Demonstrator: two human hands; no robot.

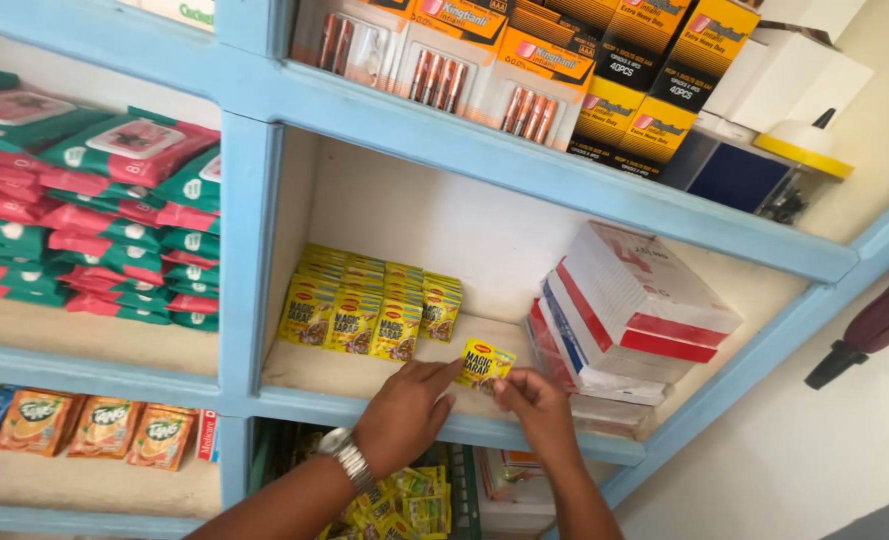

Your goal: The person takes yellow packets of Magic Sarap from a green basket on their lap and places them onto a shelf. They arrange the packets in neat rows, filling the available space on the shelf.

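A small yellow seasoning sachet (486,366) stands upright on the middle shelf (305,372), pinched from both sides. My left hand (405,410), with a metal watch on its wrist, holds the sachet's left edge. My right hand (537,404) holds its lower right corner. Just to the left, rows of matching yellow sachets (370,305) stand in stacks on the same shelf. More yellow sachets (405,505) lie in the compartment below, under my left forearm.
A stack of red, white and blue boxes (630,310) leans at the shelf's right. Battery packs (525,60) fill the shelf above. Red and green packets (95,210) and orange drink sachets (105,425) fill the left compartments. The shelf frame is light blue.
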